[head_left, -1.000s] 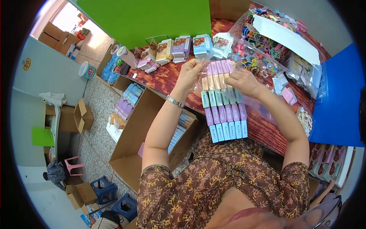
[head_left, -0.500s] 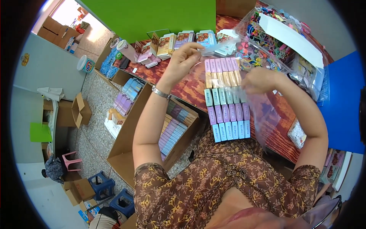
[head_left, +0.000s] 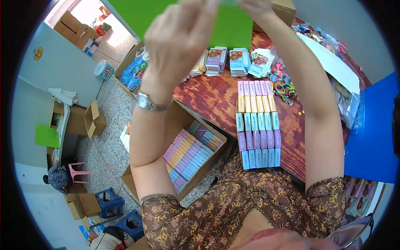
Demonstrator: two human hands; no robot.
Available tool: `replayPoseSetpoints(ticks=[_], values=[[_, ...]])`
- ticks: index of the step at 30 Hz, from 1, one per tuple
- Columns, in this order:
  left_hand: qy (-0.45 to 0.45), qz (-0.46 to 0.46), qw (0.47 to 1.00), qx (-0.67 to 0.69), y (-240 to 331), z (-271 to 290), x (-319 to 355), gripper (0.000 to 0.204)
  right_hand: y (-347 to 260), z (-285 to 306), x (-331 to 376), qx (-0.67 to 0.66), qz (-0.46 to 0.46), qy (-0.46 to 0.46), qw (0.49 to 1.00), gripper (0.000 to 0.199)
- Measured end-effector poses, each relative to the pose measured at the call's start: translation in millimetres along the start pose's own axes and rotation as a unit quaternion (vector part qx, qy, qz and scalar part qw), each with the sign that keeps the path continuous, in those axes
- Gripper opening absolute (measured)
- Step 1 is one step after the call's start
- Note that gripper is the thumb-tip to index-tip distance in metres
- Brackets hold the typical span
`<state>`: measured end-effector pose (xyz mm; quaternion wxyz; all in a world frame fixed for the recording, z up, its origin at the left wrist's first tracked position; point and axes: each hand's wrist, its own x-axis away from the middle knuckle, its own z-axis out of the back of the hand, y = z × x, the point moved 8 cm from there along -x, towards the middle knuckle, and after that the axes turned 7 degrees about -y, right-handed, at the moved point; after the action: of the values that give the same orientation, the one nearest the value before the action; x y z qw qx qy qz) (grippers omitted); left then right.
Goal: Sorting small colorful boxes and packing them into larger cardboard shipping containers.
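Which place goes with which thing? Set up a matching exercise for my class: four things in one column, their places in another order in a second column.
Things:
1. small boxes in neat rows
2. open cardboard box of packs
3. wristwatch
4. blue stools

Places:
A. on the left wrist
B. on the floor, lower left
C. on the wooden table
D. on the floor below the table edge

Pairs: 1-C, 2-D, 3-A, 4-B

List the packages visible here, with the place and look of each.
Slim boxes: table, flat grid; pink, yellow, blue, purple rows.
Carton: floor under left forearm; brown, same pastel boxes inside.
Printed packs: table's far side; blue and purple stacks.
Tub: floor, left; round, white-blue.
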<state>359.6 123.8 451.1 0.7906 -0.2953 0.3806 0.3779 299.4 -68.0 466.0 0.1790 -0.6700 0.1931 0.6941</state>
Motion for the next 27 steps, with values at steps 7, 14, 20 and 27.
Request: replayPoseSetpoints(ticks=[7,14,20,27], values=[[-0.188,0.023,0.958,-0.216,21,-115,101,0.035,36,-24,242,0.058,-0.046,-0.465,0.882,0.044],[-0.286,0.169,0.921,-0.204,-16,-190,160,0.056,30,6,317,0.019,-0.131,-0.818,0.56,0.046],[-0.213,0.223,0.922,-0.236,-54,-180,102,0.066,67,-11,350,-0.058,-0.155,-0.822,0.545,0.062],[-0.102,0.175,0.979,-0.035,-21,-152,83,0.054,60,-29,356,-0.068,-0.148,-0.767,0.62,0.073]])
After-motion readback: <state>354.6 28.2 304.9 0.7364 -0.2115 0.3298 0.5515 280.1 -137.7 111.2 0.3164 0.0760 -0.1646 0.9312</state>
